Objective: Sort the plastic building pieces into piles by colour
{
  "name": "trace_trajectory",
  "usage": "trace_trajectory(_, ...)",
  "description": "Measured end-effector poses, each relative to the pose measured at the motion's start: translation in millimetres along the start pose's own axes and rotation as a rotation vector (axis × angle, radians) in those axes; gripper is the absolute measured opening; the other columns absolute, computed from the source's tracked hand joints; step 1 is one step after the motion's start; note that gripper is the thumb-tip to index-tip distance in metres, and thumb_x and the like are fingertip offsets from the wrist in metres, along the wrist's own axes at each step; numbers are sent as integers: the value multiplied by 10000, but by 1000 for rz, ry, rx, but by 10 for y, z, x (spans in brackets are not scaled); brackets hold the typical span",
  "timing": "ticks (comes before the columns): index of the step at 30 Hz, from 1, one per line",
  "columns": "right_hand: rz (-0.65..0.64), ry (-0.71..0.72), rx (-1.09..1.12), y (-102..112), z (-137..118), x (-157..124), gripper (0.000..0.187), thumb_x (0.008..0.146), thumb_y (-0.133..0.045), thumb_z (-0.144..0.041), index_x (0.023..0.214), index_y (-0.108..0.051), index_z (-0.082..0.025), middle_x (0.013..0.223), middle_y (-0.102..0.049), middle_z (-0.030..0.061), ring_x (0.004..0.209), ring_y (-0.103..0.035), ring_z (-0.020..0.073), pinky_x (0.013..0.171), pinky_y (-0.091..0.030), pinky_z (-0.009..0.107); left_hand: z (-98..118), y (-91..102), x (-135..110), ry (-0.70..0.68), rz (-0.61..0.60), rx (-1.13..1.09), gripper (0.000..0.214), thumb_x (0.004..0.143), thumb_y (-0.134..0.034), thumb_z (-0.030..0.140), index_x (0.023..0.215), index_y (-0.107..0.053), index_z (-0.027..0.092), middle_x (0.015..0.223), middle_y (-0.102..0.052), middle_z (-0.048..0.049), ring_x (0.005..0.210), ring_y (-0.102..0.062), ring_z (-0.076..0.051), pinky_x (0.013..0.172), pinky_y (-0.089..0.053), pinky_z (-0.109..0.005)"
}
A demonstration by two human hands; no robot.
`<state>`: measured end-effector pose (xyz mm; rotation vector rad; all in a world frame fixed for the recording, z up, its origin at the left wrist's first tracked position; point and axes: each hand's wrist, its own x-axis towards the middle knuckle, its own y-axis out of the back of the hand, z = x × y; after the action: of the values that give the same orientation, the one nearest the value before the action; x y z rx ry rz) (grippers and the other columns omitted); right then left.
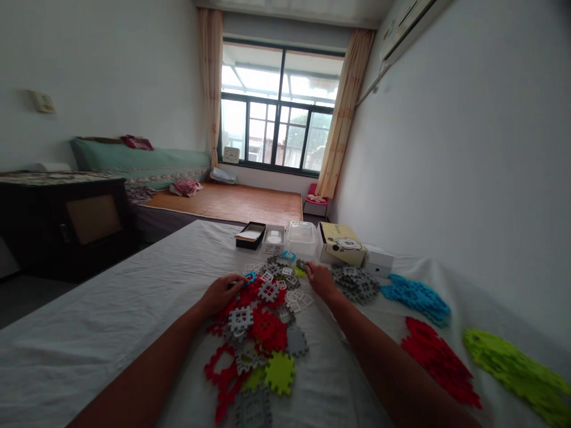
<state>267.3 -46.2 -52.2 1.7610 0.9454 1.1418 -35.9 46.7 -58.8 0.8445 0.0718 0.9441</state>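
Interlocking plastic tiles (267,324) lie in one loose mixed heap right in front of you on the white sheet (134,309), with red, grey, white and lime pieces all tangled together, too many and too overlapped to count. Both of your hands are at the far edge of that heap. Your left hand (223,292) rests palm down on the red pieces, fingers curled over, with a blue tile (250,276) just at the fingertips; you cannot tell from here whether the fingers are closed on it or only lying against it. Your right hand (320,279) reaches to the heap's far right corner, fingers bent down beside a small grey tile (301,263) and a lime tile (298,272); whether they pinch either one cannot be made out. To your right, four single-colour heaps sit in a row along the sheet: a grey heap (357,284) touching your right wrist side, then a blue heap (417,295), a red heap (439,359) and, nearest the edge, a lime heap (517,371). Beyond the hands, five containers line the far end: one black tray (250,235), one small white box (273,238), one clear tub (302,238), one yellow carton (342,244) and one more white box (378,261), standing close together.
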Motion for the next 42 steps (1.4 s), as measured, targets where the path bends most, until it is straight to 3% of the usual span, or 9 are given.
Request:
trace_trajectory(4,84,-88,-80,395,342,-27,361,892,-404,-278,1207,-552,-185,1085,-636,171,1057,-554,271,872,-388,383,10,-6,1,-3,1,-10,365,787,-445,436,896,-687,186,901,-710,-30,856,-637,-202,807,-470,-275)
trace_trajectory(7,77,-71,-90,522,446,-81,373,834,-485,-225,1197,-551,-168,1179,-588,176,1153,-465,309,897,-365,441,-11,-18,12,-16,9,-7,359,789,-441,431,889,-686,188,894,-708,-28,855,-634,-200,804,-467,-273)
trace_trajectory(12,-59,95,24,148,73,-111,314,793,-574,-319,1091,-596,-221,1031,-667,68,965,-585,207,807,-427,300,-67,-30,12,-38,17,14,356,794,-440,434,893,-690,202,910,-708,-22,875,-629,-202,815,-459,-271)
trace_trajectory(17,-98,161,129,-265,-269,-99,599,649,-717,-381,1184,-509,-212,1035,-644,84,934,-591,249,788,-455,340,-85,-30,6,-24,20,42,345,800,-445,425,911,-692,211,914,-711,-14,876,-631,-194,805,-455,-250)
trace_trajectory(23,-29,305,195,-165,-290,-116,762,637,-591,-72,1341,-334,-206,1238,-503,101,1143,-454,236,972,-372,365,-82,-39,18,-21,4,26,348,804,-437,424,905,-687,204,926,-707,-23,894,-627,-191,822,-451,-246)
trace_trajectory(27,8,358,169,90,-54,-129,740,639,-533,-57,1347,-354,-176,1218,-527,113,1131,-463,221,986,-360,361,-85,-36,14,-31,0,18,360,813,-421,430,924,-680,206,933,-701,-28,900,-624,-201,831,-452,-267)
trace_trajectory(34,39,-26,-131,476,669,-103,572,736,-588,-371,1254,-489,-148,1247,-545,146,1165,-443,300,917,-386,416,-37,-33,3,-12,20,23,354,786,-443,439,894,-689,209,919,-707,-22,891,-628,-205,821,-459,-270)
trace_trajectory(37,21,62,-114,353,505,-55,526,793,-543,-369,1269,-476,-155,1344,-463,140,1233,-378,279,954,-356,407,-49,-39,4,-9,28,18,345,795,-443,421,902,-691,206,922,-709,-24,875,-632,-198,808,-462,-265)
trace_trajectory(42,-132,196,-13,-77,-25,91,478,744,-594,-228,1215,-529,-178,1219,-583,102,1150,-469,225,949,-364,332,-85,-43,-1,-30,36,21,323,793,-454,392,913,-691,209,926,-712,-23,886,-633,-194,806,-463,-253)
